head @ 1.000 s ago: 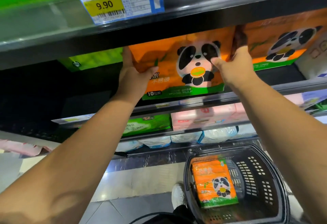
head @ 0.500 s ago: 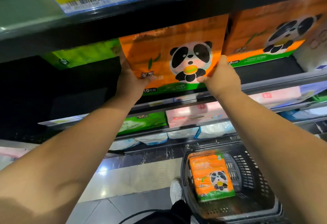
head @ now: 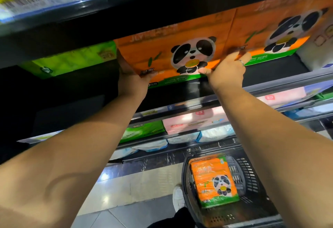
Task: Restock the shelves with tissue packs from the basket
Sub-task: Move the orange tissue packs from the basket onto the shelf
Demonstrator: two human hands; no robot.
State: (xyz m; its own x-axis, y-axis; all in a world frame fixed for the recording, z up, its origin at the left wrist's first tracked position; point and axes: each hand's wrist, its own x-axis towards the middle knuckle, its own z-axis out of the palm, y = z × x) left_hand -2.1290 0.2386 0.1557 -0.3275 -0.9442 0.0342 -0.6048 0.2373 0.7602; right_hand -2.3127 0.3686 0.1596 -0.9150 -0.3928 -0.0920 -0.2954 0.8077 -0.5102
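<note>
While the orange tissue pack [head: 173, 54], upright on the shelf [head: 270, 76] just left of a matching pack [head: 281, 35], is pinched at its lower corners by the left hand [head: 131, 80] and right hand [head: 227, 71], each grip thumb-in-front, it is judged light, soft and slippery-wrapped, best held by its edges.

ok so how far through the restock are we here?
Done: one orange panda tissue pack stands on the shelf, at right.
In hand: a second panda pack is held at the shelf beside it, with the left hand and right hand gripping its lower corners. It is not yet released.
Left: a third panda pack lies in the black basket.
</note>
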